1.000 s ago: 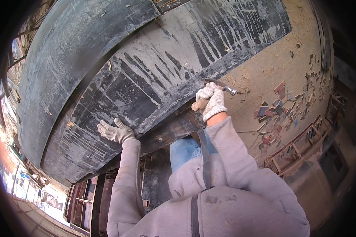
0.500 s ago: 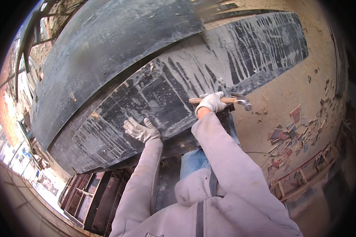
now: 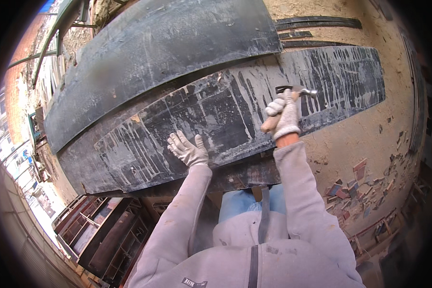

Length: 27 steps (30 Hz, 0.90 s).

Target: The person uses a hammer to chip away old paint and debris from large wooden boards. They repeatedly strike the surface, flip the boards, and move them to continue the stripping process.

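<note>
The right hand [image 3: 286,115] is clenching 1 hammer [image 3: 299,90]; the left hand [image 3: 189,151], fingers spread, is resting on 1 panel [image 3: 221,115], risking bruising from stray swings.

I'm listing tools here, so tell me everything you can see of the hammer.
The hammer has a metal-looking head with a bright striking face pointing right and a dark claw pointing left. Its light brown handle looks wooden. The gloved right hand grips it, the handle's end poking out at the hand's lower left. The head shows over the black, pale-streaked panel; contact cannot be told.
</note>
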Tool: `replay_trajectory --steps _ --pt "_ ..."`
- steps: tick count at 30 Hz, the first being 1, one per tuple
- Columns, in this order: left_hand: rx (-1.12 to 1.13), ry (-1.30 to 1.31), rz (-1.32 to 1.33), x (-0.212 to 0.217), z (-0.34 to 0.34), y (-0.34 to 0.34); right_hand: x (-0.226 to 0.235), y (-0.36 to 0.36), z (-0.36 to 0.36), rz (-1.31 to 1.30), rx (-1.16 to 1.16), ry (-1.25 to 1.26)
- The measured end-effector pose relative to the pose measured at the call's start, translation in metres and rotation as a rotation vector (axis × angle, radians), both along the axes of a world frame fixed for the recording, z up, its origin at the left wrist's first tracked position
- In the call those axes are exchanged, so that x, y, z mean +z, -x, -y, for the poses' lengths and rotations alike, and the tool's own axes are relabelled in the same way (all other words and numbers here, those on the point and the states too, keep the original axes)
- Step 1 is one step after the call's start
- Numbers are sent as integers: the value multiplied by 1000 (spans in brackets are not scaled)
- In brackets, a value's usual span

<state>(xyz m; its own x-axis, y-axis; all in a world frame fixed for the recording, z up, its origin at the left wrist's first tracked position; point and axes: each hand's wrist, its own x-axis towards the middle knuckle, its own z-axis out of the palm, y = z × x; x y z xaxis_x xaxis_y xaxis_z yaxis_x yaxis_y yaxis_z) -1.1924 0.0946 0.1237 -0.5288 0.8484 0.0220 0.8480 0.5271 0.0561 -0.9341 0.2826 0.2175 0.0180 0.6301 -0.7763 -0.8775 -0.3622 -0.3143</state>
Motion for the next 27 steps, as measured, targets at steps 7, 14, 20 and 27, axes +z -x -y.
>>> replay_trajectory --steps 7,14,20,27 --pt "-305 -61 -36 33 -120 112 8 22 48 61 100 244" --pt "-313 -76 52 38 -108 120 17 20 53 114 101 192" --pt "-200 -127 146 38 -49 65 3 23 28 182 -20 278" --pt "-264 -188 204 17 -43 54 -16 8 -32 152 10 370"
